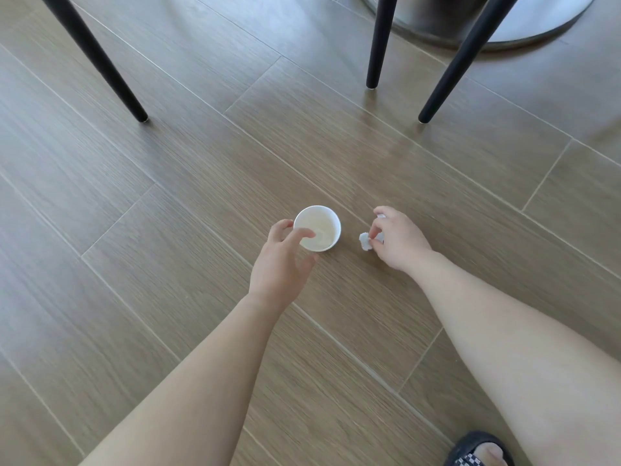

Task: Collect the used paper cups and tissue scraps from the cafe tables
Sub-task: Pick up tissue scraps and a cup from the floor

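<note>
Reaching down to a wood-plank floor (168, 230), a person stretches both bare arms toward litter lying in the open. The left grip (279, 260) sits at the near-left side of a white paper cup (322, 223), which stands upright on the floor, mouth up. Its fingers are apart and loosely bent. One lies along the cup's left wall, another crosses the rim above the mouth, and the thumb comes in low at the near edge. They are not closed on the cup, and whether any of them touches it cannot be told.

Just right of the cup, with a strip of bare floor between, the right grip (400, 240) is clamped on a tissue scrap (364, 242). Thumb and fingertips pinch the small white wad, which sticks out at the hand's left edge, low by the planks. Whether the scrap is lifted or resting there cannot be told. A second white speck (381, 215) shows at the top of the same hand, too small to make out.

Beyond the hands, three black chair legs (378, 42) stand on the planks, well apart from the cup. A round metal table base (537, 25) fills the top right corner. A dark sandal (480, 449) with a checked strap shows at the bottom right.
</note>
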Motion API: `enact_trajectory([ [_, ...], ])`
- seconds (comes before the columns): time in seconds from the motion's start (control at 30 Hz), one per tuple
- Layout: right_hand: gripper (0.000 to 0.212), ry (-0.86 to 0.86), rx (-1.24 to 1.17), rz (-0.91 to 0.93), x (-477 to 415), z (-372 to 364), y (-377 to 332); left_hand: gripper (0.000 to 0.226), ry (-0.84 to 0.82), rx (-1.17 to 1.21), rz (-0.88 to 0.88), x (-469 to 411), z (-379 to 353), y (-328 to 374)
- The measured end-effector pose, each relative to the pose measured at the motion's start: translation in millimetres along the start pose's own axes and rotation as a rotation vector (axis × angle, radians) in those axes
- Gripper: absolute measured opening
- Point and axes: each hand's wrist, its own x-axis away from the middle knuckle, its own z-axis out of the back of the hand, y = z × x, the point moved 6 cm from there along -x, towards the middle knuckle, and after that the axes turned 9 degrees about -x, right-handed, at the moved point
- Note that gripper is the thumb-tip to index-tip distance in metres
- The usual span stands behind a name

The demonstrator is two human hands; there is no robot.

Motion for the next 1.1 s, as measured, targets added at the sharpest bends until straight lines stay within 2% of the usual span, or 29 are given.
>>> enact_trajectory([
  [0.27, 0.007, 0.030, -0.008, -0.069, 9.5, -10.1, -2.7, 0.016, -0.005, 0.049, 0.006, 0.6, -4.1, -3.9],
  [0.43, 0.014, 0.081, -0.057, -0.071, 14.7, 0.8, -2.7, 0.014, -0.017, -0.016, 0.003, -1.0, -1.2, -4.9],
  [0.57, 0.019, 0.242, -0.207, 0.005, 12.3, 25.8, -20.6, 0.022, -0.001, -0.002, 0.003, -3.5, 2.0, -2.3],
  [0.67, 0.014, 0.384, -0.322, 0.113, 10.7, 45.4, -45.8, 0.033, 0.000, 0.000, 0.003, -4.7, 2.8, 1.6],
  [0.77, 0.010, 0.449, -0.373, 0.227, 12.2, 51.3, -72.3, 0.045, 0.007, 0.004, 0.005, -5.5, 3.6, 3.3],
  [0.9, 0.005, 0.363, -0.399, 0.256, 17.7, 32.2, -86.9, 0.056, 0.013, 0.031, 0.024, -5.7, 4.3, 2.6],
  [1.1, 0.020, 0.250, -0.379, 0.250, 23.8, 19.5, -83.2, 0.065, 0.011, 0.050, 0.041, -5.0, 5.0, -2.4],
])
